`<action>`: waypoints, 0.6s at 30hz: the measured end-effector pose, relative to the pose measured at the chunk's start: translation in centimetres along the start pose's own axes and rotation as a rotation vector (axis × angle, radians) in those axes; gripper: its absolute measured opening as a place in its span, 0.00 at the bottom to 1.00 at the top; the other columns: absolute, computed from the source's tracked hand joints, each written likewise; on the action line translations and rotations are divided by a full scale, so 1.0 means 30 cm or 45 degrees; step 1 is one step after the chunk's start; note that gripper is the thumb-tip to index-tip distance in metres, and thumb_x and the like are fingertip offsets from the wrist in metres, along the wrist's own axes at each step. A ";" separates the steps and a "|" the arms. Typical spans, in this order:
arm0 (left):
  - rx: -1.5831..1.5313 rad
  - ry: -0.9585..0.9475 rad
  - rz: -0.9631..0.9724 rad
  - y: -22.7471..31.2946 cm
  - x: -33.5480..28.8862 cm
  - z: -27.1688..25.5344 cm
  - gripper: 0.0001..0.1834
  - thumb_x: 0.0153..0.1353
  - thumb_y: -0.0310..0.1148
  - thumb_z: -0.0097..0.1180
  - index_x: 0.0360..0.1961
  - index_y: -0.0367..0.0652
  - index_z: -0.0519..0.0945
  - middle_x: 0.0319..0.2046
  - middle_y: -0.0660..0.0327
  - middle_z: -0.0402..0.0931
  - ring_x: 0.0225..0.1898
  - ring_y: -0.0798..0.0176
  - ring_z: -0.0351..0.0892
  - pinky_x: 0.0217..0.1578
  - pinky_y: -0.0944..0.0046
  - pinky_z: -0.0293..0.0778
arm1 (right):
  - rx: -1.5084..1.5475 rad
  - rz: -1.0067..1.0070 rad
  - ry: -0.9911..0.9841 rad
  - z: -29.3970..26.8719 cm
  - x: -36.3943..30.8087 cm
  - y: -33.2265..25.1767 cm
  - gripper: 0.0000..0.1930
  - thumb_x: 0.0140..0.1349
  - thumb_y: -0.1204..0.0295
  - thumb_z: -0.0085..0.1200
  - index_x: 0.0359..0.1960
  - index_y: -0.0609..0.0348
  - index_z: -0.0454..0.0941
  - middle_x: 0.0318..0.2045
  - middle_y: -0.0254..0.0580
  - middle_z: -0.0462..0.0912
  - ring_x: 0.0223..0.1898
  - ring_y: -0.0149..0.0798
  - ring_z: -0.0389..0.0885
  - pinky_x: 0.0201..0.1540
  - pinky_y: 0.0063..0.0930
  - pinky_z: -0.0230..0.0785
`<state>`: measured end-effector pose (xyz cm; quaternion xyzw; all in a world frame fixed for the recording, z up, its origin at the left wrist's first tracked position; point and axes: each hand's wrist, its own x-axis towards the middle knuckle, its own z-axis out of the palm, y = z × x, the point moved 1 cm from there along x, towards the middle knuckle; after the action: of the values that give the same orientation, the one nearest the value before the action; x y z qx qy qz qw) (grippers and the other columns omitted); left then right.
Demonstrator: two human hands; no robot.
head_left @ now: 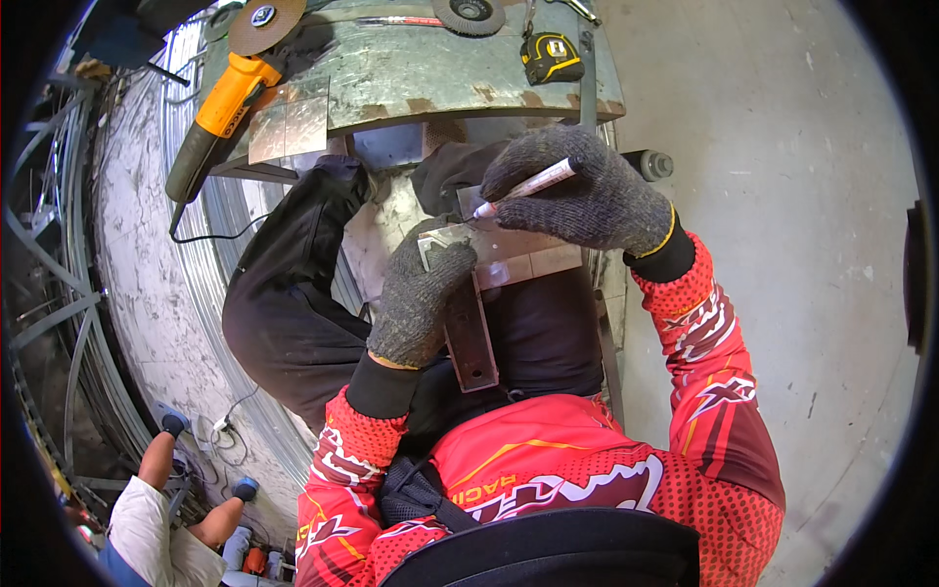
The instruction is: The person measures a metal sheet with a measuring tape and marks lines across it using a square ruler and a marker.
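My left hand [419,298], in a dark grey knit glove, is closed around a try square [473,344]. Its dark stock, with a hole at the end, points back toward my body. The square lies against a thin metal plate [548,260] resting over my thigh. My right hand [597,196], gloved the same way, pinches a white marker pen [540,182]. The pen slants down to the left, its tip at or just above the plate by the square's upper edge; contact cannot be told. Part of the plate is hidden under my left fingers and the square.
Ahead stands a worn metal table [381,64] with an orange angle grinder [231,103] at its left, a flap disc [469,14] and a tape measure [551,59]. A metal sheet [298,122] overhangs its edge. Long steel bars [201,127] lie left. Another person [161,528] is at lower left.
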<state>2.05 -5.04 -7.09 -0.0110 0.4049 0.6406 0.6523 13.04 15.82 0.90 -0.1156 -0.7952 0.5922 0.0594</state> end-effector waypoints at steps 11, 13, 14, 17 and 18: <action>0.031 -0.003 0.027 -0.002 0.006 0.002 0.16 0.70 0.30 0.61 0.56 0.39 0.75 0.47 0.61 0.82 0.46 0.66 0.83 0.48 0.63 0.82 | 0.050 0.046 -0.024 -0.009 0.001 -0.002 0.12 0.61 0.75 0.70 0.46 0.61 0.86 0.43 0.42 0.89 0.44 0.33 0.87 0.53 0.31 0.80; 0.013 0.007 0.011 -0.003 0.006 0.006 0.16 0.70 0.30 0.62 0.56 0.40 0.75 0.47 0.61 0.82 0.46 0.66 0.83 0.48 0.63 0.83 | 0.038 0.079 -0.061 -0.015 0.003 0.000 0.13 0.61 0.75 0.70 0.47 0.61 0.86 0.44 0.41 0.89 0.45 0.33 0.86 0.53 0.31 0.80; -0.005 0.021 -0.004 -0.003 0.004 0.006 0.16 0.69 0.30 0.62 0.55 0.40 0.75 0.46 0.61 0.82 0.46 0.65 0.83 0.48 0.63 0.83 | 0.039 0.078 -0.062 -0.013 0.001 0.004 0.13 0.61 0.75 0.70 0.47 0.61 0.86 0.44 0.41 0.89 0.45 0.33 0.86 0.53 0.31 0.80; 0.027 0.031 0.010 -0.006 0.004 0.001 0.17 0.69 0.29 0.63 0.55 0.40 0.75 0.47 0.61 0.81 0.46 0.65 0.83 0.47 0.62 0.83 | 0.046 0.098 0.029 -0.014 -0.005 0.013 0.13 0.60 0.77 0.71 0.45 0.62 0.86 0.41 0.40 0.88 0.43 0.31 0.85 0.49 0.29 0.79; 0.026 0.031 0.010 -0.008 0.006 -0.002 0.17 0.69 0.29 0.63 0.55 0.40 0.75 0.47 0.61 0.81 0.46 0.65 0.83 0.47 0.62 0.83 | 0.026 0.090 0.012 -0.019 -0.004 0.012 0.13 0.60 0.77 0.71 0.45 0.62 0.86 0.41 0.40 0.88 0.43 0.31 0.85 0.49 0.29 0.79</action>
<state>2.19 -4.96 -7.37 -0.0104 0.4194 0.6389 0.6448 13.35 16.41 0.74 -0.1457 -0.7842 0.6015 0.0436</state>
